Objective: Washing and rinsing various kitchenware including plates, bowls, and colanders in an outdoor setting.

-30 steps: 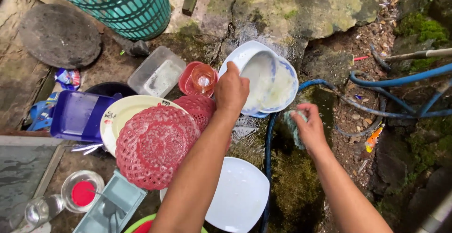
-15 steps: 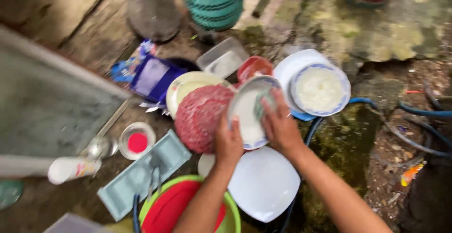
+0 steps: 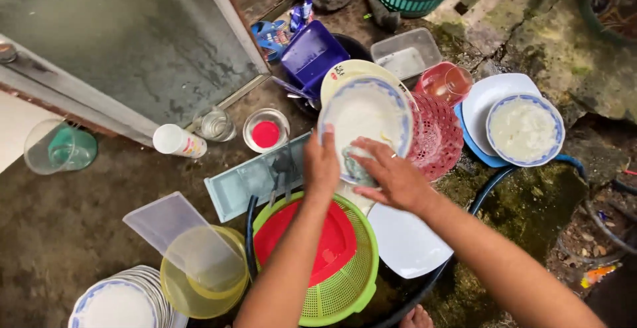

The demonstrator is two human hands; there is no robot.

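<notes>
Wet concrete ground [image 3: 79, 235] outdoors, mossy rock [image 3: 564, 43] at right, grey door panel [image 3: 119, 43] at left. Green plastic colander with red lid [image 3: 335, 255] sits nearest the body. Round white plate with blue rim [image 3: 366, 112] is tilted up above it, mid-scrub. Left hand [image 3: 321, 165] fingers closed on its lower edge; right hand [image 3: 393, 179] fingers curled around a small pale scrub pad [image 3: 357, 169] against the plate face. Likely next: finish wiping, needs steady grip on slippery rim. Stacked white plates [image 3: 123, 301] bottom left.

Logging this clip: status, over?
Left hand grips blue-rimmed plate edge. Right hand presses scrub pad on it. Green colander below; nothing blocking.
</notes>
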